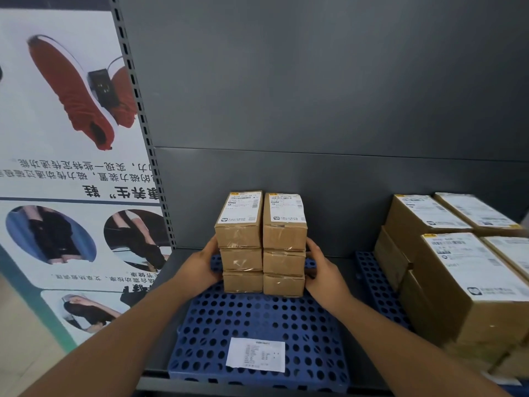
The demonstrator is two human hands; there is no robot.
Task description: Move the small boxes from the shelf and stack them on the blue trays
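Both hands are on the small boxes: my left hand (pixel 200 267) is pressed flat against the left side of the left stack (pixel 241 245), and my right hand (pixel 323 272) is pressed against the right side of the right stack (pixel 284 247), fingers together and curved around the cardboard, so the two stacks are squeezed between my palms. Neither hand is pinching anything; each pushes inward on the lower and middle boxes.

Each stack is three small brown cardboard boxes high, and the two stand side by side, touching, with the top boxes carrying white shipping labels (pixel 242 207) and clear tape on their front faces. They sit at the far end of a blue perforated tray (pixel 257 319) that lies on the grey metal shelf (pixel 160 325), close to the dark back panel (pixel 315 96). A white paper slip (pixel 256 354) lies on the near part of the same tray, well apart from the boxes.

To my right, a second blue perforated tray (pixel 375 282) holds larger cardboard boxes (pixel 463 282), also labelled, stacked at least two high and standing apart from the small stacks. To my left, beyond the slotted shelf upright (pixel 137 110), a poster (pixel 65 138) shows red shoes and printed text.
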